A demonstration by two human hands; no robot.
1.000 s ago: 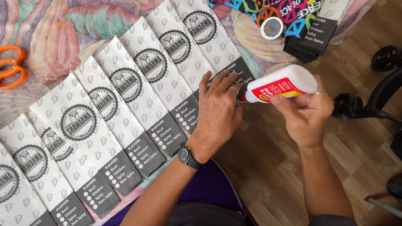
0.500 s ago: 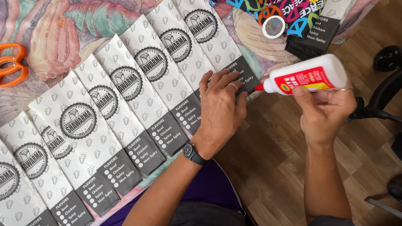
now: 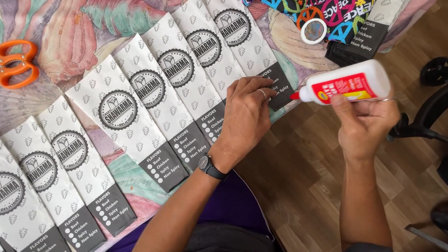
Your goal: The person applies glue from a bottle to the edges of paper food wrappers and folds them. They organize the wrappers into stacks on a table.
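Several long white paper sleeves [image 3: 134, 97] with round black emblems and dark ends lie side by side in a diagonal row on a flowered tablecloth [image 3: 62, 28]. My left hand [image 3: 244, 117], with a black wristwatch [image 3: 211, 167] and a ring, presses flat on the dark end of a sleeve near the table's edge. My right hand [image 3: 365, 122] holds a white glue bottle [image 3: 349, 82] with a red label and red tip, lying sideways, its tip pointing left at the dark end of the rightmost sleeve [image 3: 278, 90].
Orange-handled scissors [image 3: 12, 64] lie at the far left. A roll of tape [image 3: 314, 30] sits on a colourful patterned cloth [image 3: 315, 6] at the top, beside a stack of more sleeves [image 3: 361, 39]. Wood floor and a black chair base [image 3: 436, 105] are on the right.
My right hand has carried the glue bottle up and to the right, off the sleeve's edge. My left hand stays pressed on the sleeves.
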